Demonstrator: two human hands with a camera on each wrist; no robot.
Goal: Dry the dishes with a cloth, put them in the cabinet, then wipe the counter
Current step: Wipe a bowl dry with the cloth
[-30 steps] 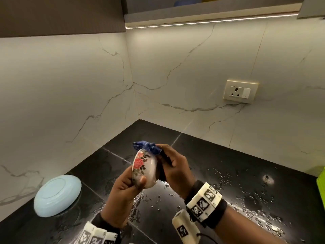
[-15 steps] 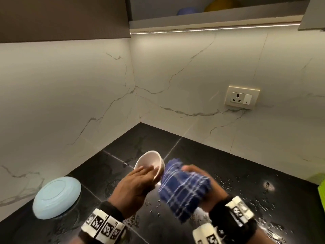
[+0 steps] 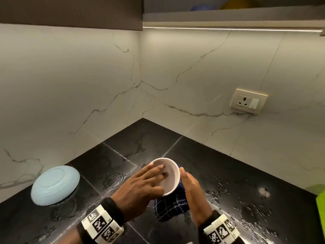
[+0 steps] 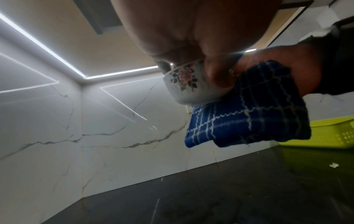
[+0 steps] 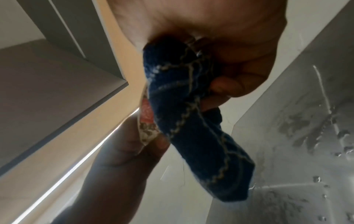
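Note:
A small white bowl (image 3: 171, 173) with a rose pattern (image 4: 186, 82) is held mouth-up above the wet black counter (image 3: 228, 173). My left hand (image 3: 149, 182) grips its rim, fingers (image 3: 158, 169) inside and thumb outside. My right hand (image 3: 190, 188) grips a folded blue checked cloth (image 3: 168, 206) and presses it to the bowl's right side and underside. The left wrist view has the cloth (image 4: 249, 113) lying against the bowl's base. In the right wrist view the cloth (image 5: 191, 121) hangs from curled fingers, with a sliver of bowl (image 5: 146, 119) behind it.
A pale blue plate (image 3: 54, 184) lies upside down on the counter at the left wall. Water drops (image 3: 246, 196) spread over the right part. A green basket (image 4: 335, 133) stands at the far right. An open cabinet shelf (image 3: 228, 16) is overhead, with a wall socket (image 3: 248, 101) below it.
The bowl turned from sideways to mouth-up, and my left fingers went inside it. The cloth came out of the bowl and now lies against its outside. The view tilted upward.

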